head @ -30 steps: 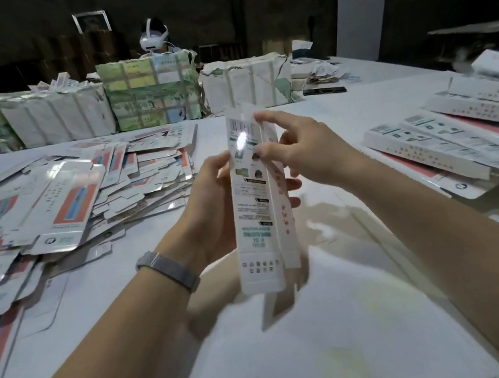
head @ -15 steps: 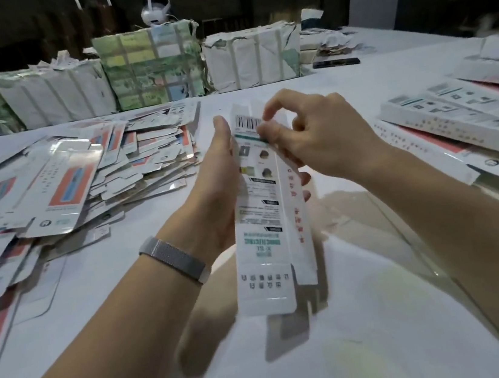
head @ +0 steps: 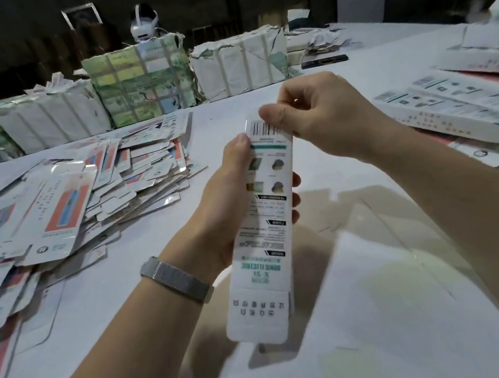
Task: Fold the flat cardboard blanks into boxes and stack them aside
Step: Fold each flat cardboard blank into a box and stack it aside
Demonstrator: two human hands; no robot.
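The right hand (head: 324,118) is curling its thumb and fingers over the top flap of the box (head: 264,218), pinching it. The left hand (head: 228,204) is wrapping the box's middle from behind, fingertips showing past its right edge. Both forearms are reaching inward, holding the box upright above the table (head: 385,313), between the blanks (head: 63,207) at left and the finished boxes (head: 453,105) at right.

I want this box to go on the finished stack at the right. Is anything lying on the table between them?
Nothing visible: bare table lies between the box, held in both hands, and the stack of boxes.
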